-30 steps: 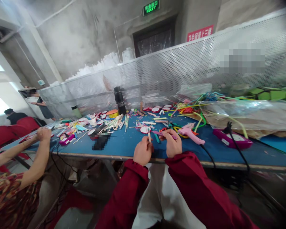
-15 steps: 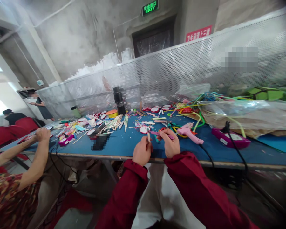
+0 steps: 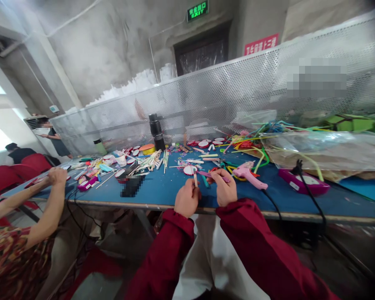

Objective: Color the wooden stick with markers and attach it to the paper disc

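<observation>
I have both hands at the near edge of the bench (image 3: 162, 189). My left hand (image 3: 186, 199) is closed around a wooden stick (image 3: 195, 178) that stands up from the fist; my right hand (image 3: 226, 188) is pinched on a pink stick (image 3: 210, 175) lying crosswise, its tip close to the wooden one. The hands sit just apart. Bare blue bench lies to the left of my left hand up to a dark blurred patch. Right of my right hand a pink glue gun (image 3: 249, 175) lies near, its black cord (image 3: 273, 202) dropping over the edge. Ahead, a red-rimmed disc (image 3: 190, 169) and loose sticks crowd the surface. Far left, another person's hand (image 3: 56, 175) rests on the bench, well apart.
</observation>
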Available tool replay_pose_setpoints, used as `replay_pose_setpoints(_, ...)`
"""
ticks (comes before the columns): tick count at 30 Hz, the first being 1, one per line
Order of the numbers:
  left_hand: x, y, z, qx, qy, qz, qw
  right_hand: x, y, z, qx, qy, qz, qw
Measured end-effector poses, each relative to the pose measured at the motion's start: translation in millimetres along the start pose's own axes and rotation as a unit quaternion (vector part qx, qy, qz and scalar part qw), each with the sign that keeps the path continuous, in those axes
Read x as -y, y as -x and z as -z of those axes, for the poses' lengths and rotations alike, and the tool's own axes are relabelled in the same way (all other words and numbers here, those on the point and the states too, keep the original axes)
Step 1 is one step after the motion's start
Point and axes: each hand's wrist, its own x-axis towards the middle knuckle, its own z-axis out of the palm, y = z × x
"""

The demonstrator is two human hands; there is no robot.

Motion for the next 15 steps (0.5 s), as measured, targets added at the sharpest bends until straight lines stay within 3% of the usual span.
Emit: replay_pose_setpoints(15, -0.9, -0.1, -0.1, -0.001, 0.003, 0.01, 1.0, 1.0, 0.2, 0.6, -0.001, 0.001, 0.006, 1.0)
